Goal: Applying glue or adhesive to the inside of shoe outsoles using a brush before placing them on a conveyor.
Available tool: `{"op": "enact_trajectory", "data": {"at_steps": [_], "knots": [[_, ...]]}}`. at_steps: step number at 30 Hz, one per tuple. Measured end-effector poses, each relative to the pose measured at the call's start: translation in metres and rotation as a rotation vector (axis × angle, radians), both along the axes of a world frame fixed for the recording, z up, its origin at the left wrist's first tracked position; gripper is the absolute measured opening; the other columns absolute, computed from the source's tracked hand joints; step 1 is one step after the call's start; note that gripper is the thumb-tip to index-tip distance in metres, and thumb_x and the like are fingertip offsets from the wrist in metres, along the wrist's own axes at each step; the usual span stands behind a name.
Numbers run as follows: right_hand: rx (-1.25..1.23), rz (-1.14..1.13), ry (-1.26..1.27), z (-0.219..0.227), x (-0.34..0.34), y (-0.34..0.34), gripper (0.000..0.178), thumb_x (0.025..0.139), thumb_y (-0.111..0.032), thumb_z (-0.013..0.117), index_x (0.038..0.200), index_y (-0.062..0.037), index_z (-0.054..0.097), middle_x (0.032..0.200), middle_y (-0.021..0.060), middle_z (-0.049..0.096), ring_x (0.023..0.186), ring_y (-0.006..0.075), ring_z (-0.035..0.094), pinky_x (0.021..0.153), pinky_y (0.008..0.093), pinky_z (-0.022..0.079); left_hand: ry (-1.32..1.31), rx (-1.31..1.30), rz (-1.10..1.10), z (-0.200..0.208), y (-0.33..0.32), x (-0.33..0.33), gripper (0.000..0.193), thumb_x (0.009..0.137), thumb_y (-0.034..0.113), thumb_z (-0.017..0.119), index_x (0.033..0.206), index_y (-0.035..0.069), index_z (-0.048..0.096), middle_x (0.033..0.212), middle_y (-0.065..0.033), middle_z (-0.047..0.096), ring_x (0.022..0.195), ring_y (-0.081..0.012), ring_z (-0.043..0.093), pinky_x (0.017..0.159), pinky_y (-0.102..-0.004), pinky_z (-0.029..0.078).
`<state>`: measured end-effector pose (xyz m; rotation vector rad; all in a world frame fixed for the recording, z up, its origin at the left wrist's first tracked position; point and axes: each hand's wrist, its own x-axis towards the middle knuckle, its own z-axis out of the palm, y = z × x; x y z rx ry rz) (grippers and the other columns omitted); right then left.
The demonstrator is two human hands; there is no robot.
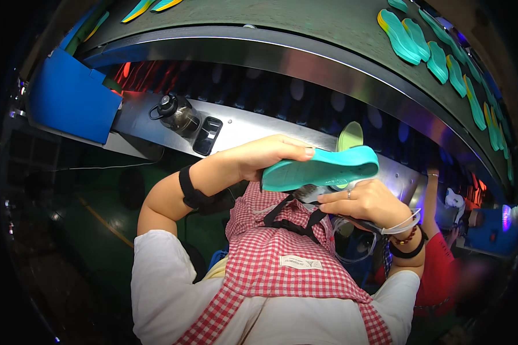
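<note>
And holding firm now! Clamps the teal insole (pixel 322 168) by one end in the left hand (pixel 262 155), with thumb on top and fingers beneath. Spans rightward from that grip to just above the right hand (pixel 371 201); curls there, too hidden to make out whether gripping anything. Look beyond the grip, to the left: on a metal ledge (pixel 247 129), a bottle (pixel 178 115) beside a black tray (pixel 207 137). Look farther, upper right: teal-and-yellow insoles (pixel 397 40) along the conveyor belt (pixel 305 23)!
</note>
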<state>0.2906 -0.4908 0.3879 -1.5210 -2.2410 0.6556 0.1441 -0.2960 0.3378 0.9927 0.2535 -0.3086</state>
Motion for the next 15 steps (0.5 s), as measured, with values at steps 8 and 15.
{"op": "enact_trajectory", "data": {"at_steps": [8,15], "knots": [[0.055,-0.099,-0.108,-0.010,0.025,-0.009,0.031,0.063,-0.003,0.068,0.093,-0.0081,0.062,0.094,0.0092,0.065,0.079,0.0254,0.064,0.066,0.0308,0.050,-0.018,-0.026,0.083,-0.008,0.006,0.002,0.044,0.087,0.021,0.052,0.122,-0.004,0.045,0.111,-0.0143,0.056,0.098,-0.0171,0.056,0.083,-0.0286,0.047],[0.040,-0.564,0.770,-0.047,0.011,-0.002,0.019,0.074,-0.001,0.062,0.093,0.0012,0.064,0.084,0.0132,0.066,0.060,0.0127,0.060,0.055,0.0226,0.048,-0.127,-0.648,0.163,-0.056,-0.021,0.012,0.055,0.086,0.034,0.047,0.130,0.003,0.035,0.119,-0.0170,0.049,0.102,-0.0272,0.054,0.086,-0.0456,0.045]]}}
